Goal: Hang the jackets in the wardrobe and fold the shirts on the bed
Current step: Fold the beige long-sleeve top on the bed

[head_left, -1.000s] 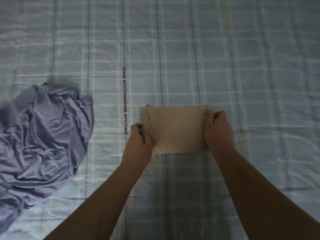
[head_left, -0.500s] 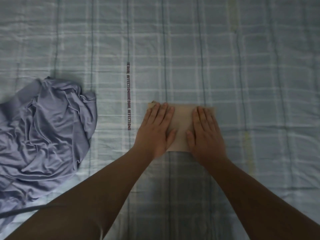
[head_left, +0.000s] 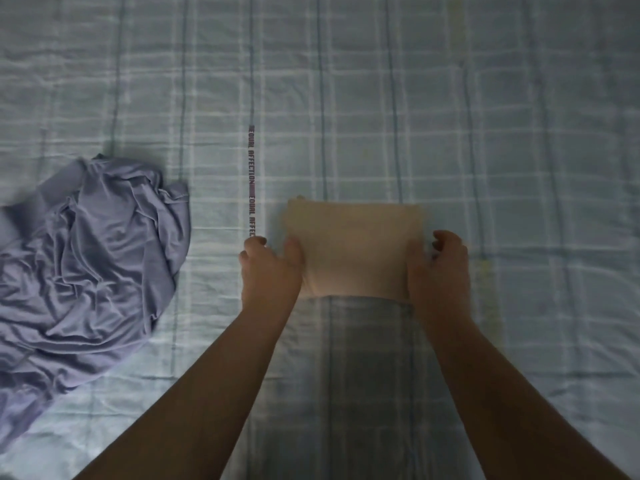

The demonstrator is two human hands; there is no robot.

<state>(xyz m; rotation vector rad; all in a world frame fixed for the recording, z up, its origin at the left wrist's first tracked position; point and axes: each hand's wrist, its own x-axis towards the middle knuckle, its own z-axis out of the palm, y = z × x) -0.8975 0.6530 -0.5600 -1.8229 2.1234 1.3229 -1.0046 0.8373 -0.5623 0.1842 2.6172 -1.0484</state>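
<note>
A beige shirt (head_left: 353, 244), folded into a small flat rectangle, lies on the checked bed sheet (head_left: 415, 98) in the middle of the view. My left hand (head_left: 270, 271) grips its left edge, thumb on top of the cloth. My right hand (head_left: 438, 268) grips the right edge the same way, fingers curled beside it. A crumpled lavender shirt (head_left: 86, 265) lies in a heap at the left, apart from both hands.
A printed stripe with lettering (head_left: 251, 181) runs down the sheet just left of the beige shirt. The pale checked sheet stretches flat above and to the right of the hands.
Half a second ago both palms lay flat on the beige shirt. Now the hands have slid apart to its left and right edges and taken hold of them.
</note>
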